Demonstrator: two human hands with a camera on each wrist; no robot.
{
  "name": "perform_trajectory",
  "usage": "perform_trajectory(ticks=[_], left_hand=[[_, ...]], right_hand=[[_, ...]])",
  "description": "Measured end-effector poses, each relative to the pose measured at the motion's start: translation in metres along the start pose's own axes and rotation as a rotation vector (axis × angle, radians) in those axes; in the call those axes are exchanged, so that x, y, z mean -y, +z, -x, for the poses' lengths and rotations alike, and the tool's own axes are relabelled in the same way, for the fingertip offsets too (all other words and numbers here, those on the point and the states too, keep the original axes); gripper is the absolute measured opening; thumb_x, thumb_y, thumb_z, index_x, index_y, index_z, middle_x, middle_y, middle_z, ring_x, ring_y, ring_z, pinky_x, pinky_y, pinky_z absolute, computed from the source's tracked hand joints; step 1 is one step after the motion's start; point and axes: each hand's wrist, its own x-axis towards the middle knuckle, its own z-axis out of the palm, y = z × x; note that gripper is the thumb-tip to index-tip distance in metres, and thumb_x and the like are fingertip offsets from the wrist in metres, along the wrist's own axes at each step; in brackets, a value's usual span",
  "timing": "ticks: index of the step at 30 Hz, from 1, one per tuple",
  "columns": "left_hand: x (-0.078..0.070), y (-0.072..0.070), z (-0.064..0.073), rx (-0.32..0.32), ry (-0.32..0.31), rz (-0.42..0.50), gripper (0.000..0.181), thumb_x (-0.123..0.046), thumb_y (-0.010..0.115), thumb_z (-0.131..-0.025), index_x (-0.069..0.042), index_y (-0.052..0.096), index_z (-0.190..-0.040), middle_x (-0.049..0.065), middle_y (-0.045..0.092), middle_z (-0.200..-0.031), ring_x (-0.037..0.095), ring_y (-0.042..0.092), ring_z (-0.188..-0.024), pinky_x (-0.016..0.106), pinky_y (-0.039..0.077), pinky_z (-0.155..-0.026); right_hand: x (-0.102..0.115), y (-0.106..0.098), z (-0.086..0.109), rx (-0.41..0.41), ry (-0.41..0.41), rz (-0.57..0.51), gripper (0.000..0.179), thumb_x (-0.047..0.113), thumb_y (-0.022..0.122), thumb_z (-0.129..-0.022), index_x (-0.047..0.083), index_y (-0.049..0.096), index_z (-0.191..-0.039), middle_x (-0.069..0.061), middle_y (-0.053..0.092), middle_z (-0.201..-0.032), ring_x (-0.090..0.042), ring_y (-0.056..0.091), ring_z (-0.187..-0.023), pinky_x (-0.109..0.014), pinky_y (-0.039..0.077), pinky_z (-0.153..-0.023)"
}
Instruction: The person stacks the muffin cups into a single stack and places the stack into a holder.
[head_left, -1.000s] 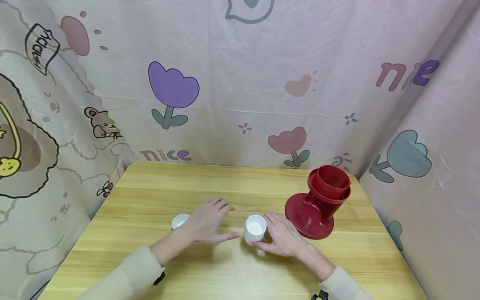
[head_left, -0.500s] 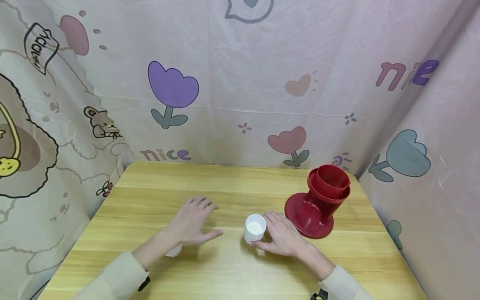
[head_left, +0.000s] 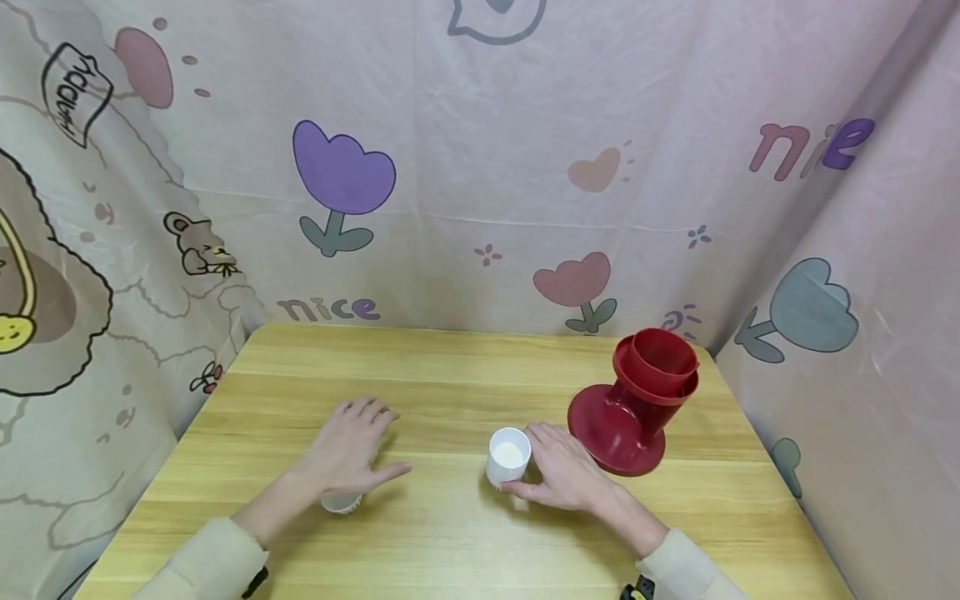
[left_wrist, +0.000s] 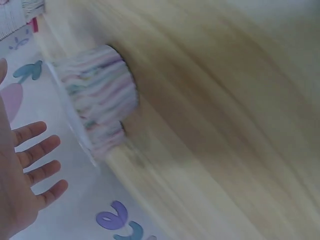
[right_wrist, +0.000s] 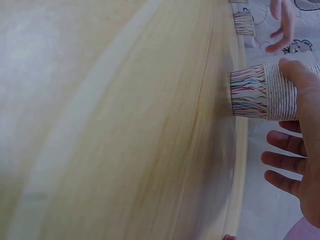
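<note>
My right hand (head_left: 562, 471) grips a stack of paper cups (head_left: 507, 458) standing on the wooden table, its thumb at the near side. In the right wrist view the stack (right_wrist: 272, 92) shows many nested white rims above a coloured-line pattern. My left hand (head_left: 348, 450) is held with fingers spread and thumb out, and nothing is in its grasp. It hovers over the table's left part, partly hiding a paper cup (head_left: 341, 503). The left wrist view shows a streaky patterned cup (left_wrist: 97, 85) beside the spread fingers, with another cup partly hidden behind it.
A red plastic piece (head_left: 617, 429) with a round base and cup-like top stands at the right of the wooden table (head_left: 420, 542). A printed curtain (head_left: 450, 167) hangs behind the table and along both sides.
My left hand has moved left, away from the stack, passing over the cups on the left. My right hand stays in place on the stack.
</note>
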Motion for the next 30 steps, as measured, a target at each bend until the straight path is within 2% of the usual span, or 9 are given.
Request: perform_trajectory(ticks=[6, 15, 30], left_hand=[[0.014, 0.003, 0.009, 0.056, -0.049, -0.025, 0.075, -0.072, 0.059, -0.077, -0.011, 0.061, -0.123, 0.012, 0.064, -0.121, 0.034, 0.056, -0.117, 0.055, 0.045, -0.098], [0.029, 0.007, 0.018, 0.084, -0.102, -0.048, 0.078, -0.074, 0.059, -0.076, -0.01, 0.063, -0.121, 0.013, 0.064, -0.119, 0.035, 0.056, -0.115, 0.055, 0.045, -0.096], [0.033, 0.005, 0.024, 0.087, -0.123, -0.098, 0.077, -0.073, 0.061, -0.076, -0.005, 0.066, -0.111, 0.013, 0.067, -0.11, 0.032, 0.058, -0.105, 0.051, 0.048, -0.089]], right_hand=[[0.0, -0.001, 0.0, -0.003, -0.001, 0.001, 0.069, 0.08, 0.056, -0.075, 0.024, 0.055, -0.114, 0.013, 0.056, -0.098, -0.006, 0.053, -0.089, -0.028, 0.051, -0.078], [0.0, 0.0, -0.001, -0.005, -0.005, -0.01, 0.068, 0.08, 0.057, -0.074, 0.025, 0.055, -0.114, 0.014, 0.056, -0.098, -0.005, 0.053, -0.088, -0.027, 0.051, -0.077], [0.001, -0.001, 0.0, -0.007, -0.001, -0.013, 0.066, 0.079, 0.057, -0.074, 0.026, 0.056, -0.113, 0.014, 0.056, -0.097, -0.005, 0.052, -0.087, -0.026, 0.05, -0.077]])
